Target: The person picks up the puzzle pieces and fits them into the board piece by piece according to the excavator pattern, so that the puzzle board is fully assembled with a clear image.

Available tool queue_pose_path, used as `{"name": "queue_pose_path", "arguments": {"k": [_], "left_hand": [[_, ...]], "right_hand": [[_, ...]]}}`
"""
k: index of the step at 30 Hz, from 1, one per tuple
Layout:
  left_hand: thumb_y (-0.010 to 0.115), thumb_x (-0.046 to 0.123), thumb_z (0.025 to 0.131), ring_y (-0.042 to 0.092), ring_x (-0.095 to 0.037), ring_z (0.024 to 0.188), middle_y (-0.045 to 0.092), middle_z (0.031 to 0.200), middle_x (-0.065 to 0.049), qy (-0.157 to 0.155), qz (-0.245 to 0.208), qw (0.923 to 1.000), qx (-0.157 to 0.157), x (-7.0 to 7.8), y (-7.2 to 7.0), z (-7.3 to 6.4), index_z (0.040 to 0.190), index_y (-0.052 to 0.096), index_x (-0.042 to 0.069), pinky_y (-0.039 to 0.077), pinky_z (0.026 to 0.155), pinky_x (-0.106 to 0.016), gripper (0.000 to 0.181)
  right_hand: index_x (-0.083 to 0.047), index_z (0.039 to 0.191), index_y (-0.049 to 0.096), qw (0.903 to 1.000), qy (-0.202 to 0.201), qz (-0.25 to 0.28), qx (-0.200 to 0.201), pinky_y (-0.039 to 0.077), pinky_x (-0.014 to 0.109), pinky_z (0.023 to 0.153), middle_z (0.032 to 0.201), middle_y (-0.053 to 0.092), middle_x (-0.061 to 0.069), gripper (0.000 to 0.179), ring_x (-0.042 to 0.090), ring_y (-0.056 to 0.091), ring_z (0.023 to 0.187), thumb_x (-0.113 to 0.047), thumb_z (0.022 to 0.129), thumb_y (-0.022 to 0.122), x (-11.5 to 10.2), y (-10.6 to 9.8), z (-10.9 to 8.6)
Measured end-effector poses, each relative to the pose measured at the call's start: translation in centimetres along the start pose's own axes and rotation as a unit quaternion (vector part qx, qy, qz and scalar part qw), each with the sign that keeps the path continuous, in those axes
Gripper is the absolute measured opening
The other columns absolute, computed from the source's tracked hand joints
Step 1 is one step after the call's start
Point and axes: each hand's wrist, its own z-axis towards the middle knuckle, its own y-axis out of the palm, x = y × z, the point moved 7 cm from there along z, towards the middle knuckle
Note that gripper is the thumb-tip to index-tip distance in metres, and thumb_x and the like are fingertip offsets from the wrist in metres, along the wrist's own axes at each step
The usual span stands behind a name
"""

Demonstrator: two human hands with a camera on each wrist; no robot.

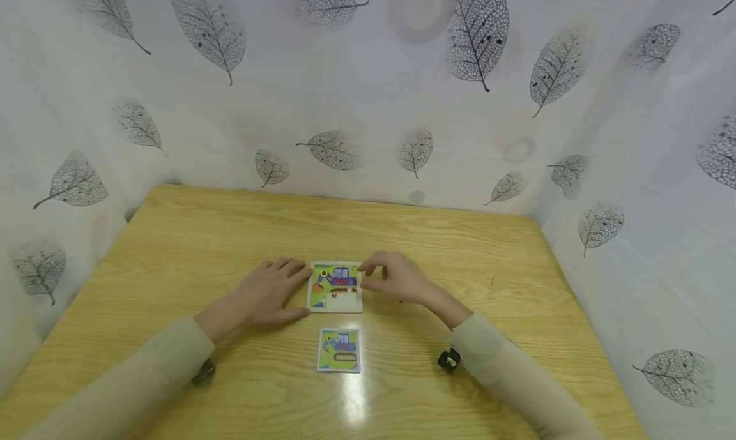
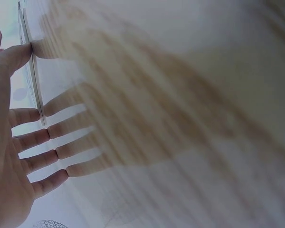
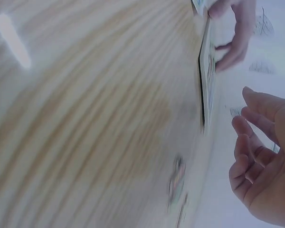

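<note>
A square puzzle board (image 1: 335,310) with a pale rim lies on the table, showing a blue digger picture with a bare white patch at its lower part. My left hand (image 1: 273,293) lies flat at the board's left side, thumb and index finger touching its edge. In the left wrist view its fingers (image 2: 35,164) are spread on the tabletop. Over the board's right edge hovers my right hand (image 1: 400,279), thumb and index finger apart. The right wrist view shows that hand (image 3: 268,161) with loosely bent fingers and nothing visible between them.
Nearer me on the wooden table (image 1: 259,389) lies a small picture card (image 1: 339,350) of the same digger. Loose flat pieces (image 3: 177,180) lie on the table below the right hand. White leaf-printed cloth (image 1: 368,95) surrounds the back and sides.
</note>
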Motion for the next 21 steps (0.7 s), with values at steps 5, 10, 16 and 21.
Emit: {"name": "queue_pose_path", "arguments": {"k": [5, 10, 16, 21], "left_hand": [[0.062, 0.066, 0.096, 0.054, -0.04, 0.14, 0.054, 0.154, -0.017, 0.0, 0.0, 1.0, 0.0, 0.0, 0.0, 0.0, 0.155, 0.051, 0.01, 0.05, 0.112, -0.062, 0.082], [0.063, 0.065, 0.096, 0.055, -0.04, 0.139, 0.055, 0.153, -0.018, 0.001, 0.001, 1.0, -0.001, 0.1, -0.1, 0.0, 0.155, 0.052, 0.009, 0.05, 0.112, -0.062, 0.082], [0.062, 0.065, 0.096, 0.054, -0.041, 0.14, 0.054, 0.155, -0.018, -0.003, -0.004, 1.0, -0.006, 0.1, 0.0, 0.0, 0.155, 0.051, 0.009, 0.049, 0.113, -0.063, 0.082], [0.063, 0.065, 0.096, 0.054, -0.041, 0.14, 0.054, 0.154, -0.019, -0.001, -0.004, 1.0, -0.003, 0.1, -0.1, 0.0, 0.155, 0.051, 0.009, 0.049, 0.112, -0.063, 0.082]], "right_hand": [[-0.01, 0.127, 0.075, 0.9999, 0.006, -0.004, 0.008, 0.048, 0.021, 0.059, 0.109, 0.076, 0.005, 0.036, 0.007, 0.056, 0.068, -0.025, 0.095, 0.079, 1.7, -1.6, -1.5], [-0.01, 0.129, 0.074, 0.9997, 0.02, -0.003, 0.012, 0.051, 0.022, 0.065, 0.11, 0.076, 0.006, 0.038, 0.008, 0.059, 0.076, -0.025, 0.095, 0.08, 3.2, -2.8, -2.7], [-0.008, 0.129, 0.074, 0.9994, 0.028, 0.002, 0.021, 0.051, 0.023, 0.063, 0.112, 0.076, 0.008, 0.038, 0.009, 0.06, 0.074, -0.022, 0.094, 0.08, 5.5, -3.6, -3.4], [-0.006, 0.129, 0.074, 0.9991, 0.03, 0.002, 0.029, 0.051, 0.023, 0.063, 0.114, 0.076, 0.011, 0.037, 0.009, 0.059, 0.074, -0.017, 0.094, 0.08, 7.3, -4.0, -3.2]]}}
